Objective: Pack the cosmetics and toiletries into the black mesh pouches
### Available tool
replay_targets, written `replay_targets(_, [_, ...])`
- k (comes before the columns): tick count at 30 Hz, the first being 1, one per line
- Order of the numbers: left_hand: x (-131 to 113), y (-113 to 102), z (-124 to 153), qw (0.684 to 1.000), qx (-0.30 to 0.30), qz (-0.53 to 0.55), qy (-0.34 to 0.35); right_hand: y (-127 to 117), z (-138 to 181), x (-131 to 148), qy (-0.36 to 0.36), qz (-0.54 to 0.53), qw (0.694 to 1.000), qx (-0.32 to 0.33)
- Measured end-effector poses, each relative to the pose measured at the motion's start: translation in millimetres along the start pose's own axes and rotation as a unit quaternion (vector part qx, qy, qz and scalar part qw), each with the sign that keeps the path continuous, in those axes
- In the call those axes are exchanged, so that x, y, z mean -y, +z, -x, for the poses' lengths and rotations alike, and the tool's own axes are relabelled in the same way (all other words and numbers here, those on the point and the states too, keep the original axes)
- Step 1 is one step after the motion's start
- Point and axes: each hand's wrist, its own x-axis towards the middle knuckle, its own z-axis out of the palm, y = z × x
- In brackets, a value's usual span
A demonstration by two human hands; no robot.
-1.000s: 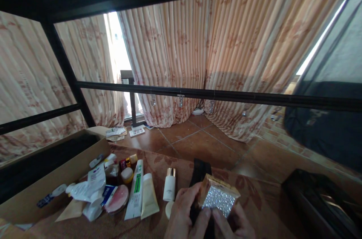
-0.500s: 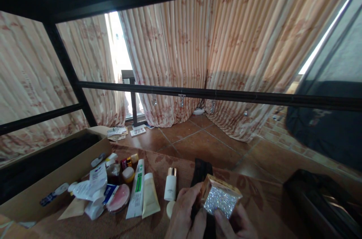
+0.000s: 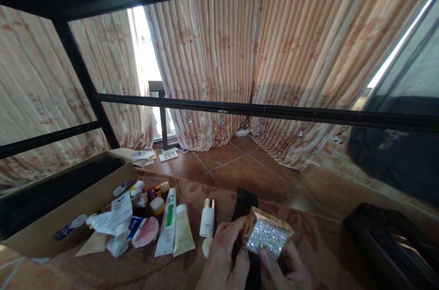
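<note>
Both hands grip a square, gold-edged glittery compact (image 3: 269, 237) with a sparkling silver face turned up toward me. My left hand (image 3: 224, 258) has its fingers along the compact's left side. My right hand (image 3: 283, 269) holds the right and near side, its thumb pressed on the glitter. Just left of my left hand stands a white bottle with a gold cap (image 3: 207, 219), and a small pale round piece (image 3: 206, 246) is partly covered by that hand. Under and behind the hands runs a black cloth strip (image 3: 244, 203).
Left lie a white-and-green tube (image 3: 167, 226), a cream tube (image 3: 183, 233), a pink round container (image 3: 146, 233) and several other cosmetics beside a cardboard box (image 3: 78, 205). A black bag (image 3: 373, 239) sits at right. A black metal rail (image 3: 233, 108) crosses ahead, before curtains (image 3: 219, 52).
My view has shifted slightly, so the scene sits a little higher. Both hands keep their hold on the compact, which has barely moved.
</note>
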Motion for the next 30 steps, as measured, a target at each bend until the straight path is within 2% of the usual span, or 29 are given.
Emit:
replay_targets(5, [-2.0, -5.4, 2.2, 0.999, 0.026, -0.039, 0.002, -1.4, -0.8, 2.3, -0.002, 0.001, 1.0, 0.012])
replay_targets(10, [-0.4, -3.5, 3.4, 0.999, -0.019, -0.038, 0.024, -4.6, -2.7, 2.8, -0.004, 0.002, 1.0, 0.028])
replay_targets(20, [-7.2, -4.7, -1.2, 1.0, -0.03, -0.005, -0.007, -4.9, -2.5, 4.8, -0.017, -0.013, 0.999, 0.031])
replay_targets(24, [-4.6, -2.4, -2.2, 0.999, -0.041, -0.002, -0.006, -5.5, -2.0, 2.4, 0.007, -0.021, 0.999, 0.038])
replay_targets(30, [-14.2, -7.4, -6.0, 0.999, 0.022, 0.015, -0.045, -11.2, -7.3, 3.4, 0.007, -0.021, 0.996, 0.087])
